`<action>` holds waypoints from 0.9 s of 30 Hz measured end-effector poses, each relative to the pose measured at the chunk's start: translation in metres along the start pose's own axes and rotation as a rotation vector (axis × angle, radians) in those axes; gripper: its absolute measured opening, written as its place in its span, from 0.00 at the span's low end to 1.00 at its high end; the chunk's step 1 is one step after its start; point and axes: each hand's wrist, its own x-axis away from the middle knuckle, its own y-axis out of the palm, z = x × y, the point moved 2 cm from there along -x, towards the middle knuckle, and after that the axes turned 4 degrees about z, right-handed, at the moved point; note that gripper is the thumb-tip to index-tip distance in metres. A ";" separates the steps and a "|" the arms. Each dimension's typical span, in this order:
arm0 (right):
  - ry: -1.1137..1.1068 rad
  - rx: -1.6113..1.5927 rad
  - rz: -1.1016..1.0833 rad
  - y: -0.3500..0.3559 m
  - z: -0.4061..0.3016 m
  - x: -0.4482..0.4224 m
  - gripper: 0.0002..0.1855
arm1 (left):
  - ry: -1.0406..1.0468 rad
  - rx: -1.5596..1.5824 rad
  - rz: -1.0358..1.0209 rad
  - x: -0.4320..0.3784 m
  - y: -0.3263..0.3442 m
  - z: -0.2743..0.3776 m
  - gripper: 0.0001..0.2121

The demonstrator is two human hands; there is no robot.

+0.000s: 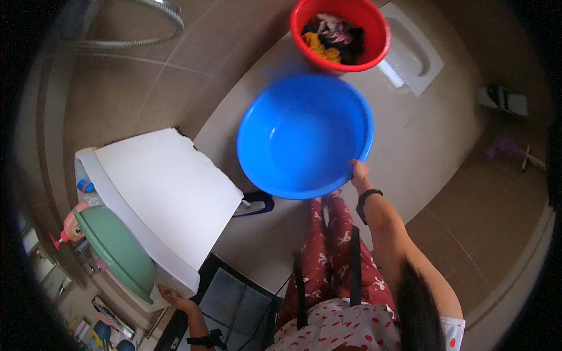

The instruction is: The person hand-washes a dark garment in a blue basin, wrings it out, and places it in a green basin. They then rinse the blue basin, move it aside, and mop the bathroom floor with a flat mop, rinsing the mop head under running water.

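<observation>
My right hand [361, 173] grips the rim of a large round blue plastic basin [303, 136], fingers largely hidden behind the rim. The basin is tilted, its bare inside facing me, above my feet. At the lower left, my left hand [178, 302] touches the front corner of a white sink unit [180, 281]. Close to that hand, a green plastic basin [116, 250] leans on its side in the sink. Beyond the blue basin stands a red plastic bucket [384, 39] with dark, orange and pinkish cloth [333, 33] in it.
A squat toilet pan [417, 52] is set in the floor at upper right. A broad white panel [162, 188] adjoins the sink, with a floor brush or mop head [252, 206] beneath. A pink pump bottle [72, 226] stands by the sink. A metal shower hose [175, 26] loops at upper left.
</observation>
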 end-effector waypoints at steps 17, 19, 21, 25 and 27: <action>-0.376 -0.120 0.635 -0.370 -0.186 0.118 0.11 | 0.012 -1.006 0.185 0.001 0.023 0.015 0.22; -0.440 0.102 0.779 -0.370 -0.236 0.108 0.13 | -0.002 -1.105 0.131 0.031 0.029 0.014 0.23; -0.386 0.156 0.751 -0.369 -0.287 0.095 0.19 | -0.075 -0.991 0.080 0.079 0.037 0.020 0.25; -0.542 0.414 0.766 -0.368 -0.390 0.073 0.31 | -0.328 -0.590 -0.205 0.188 0.080 0.063 0.29; -0.760 0.250 0.697 -0.377 -0.432 0.070 0.31 | -0.527 -0.325 -0.347 0.228 0.112 0.100 0.31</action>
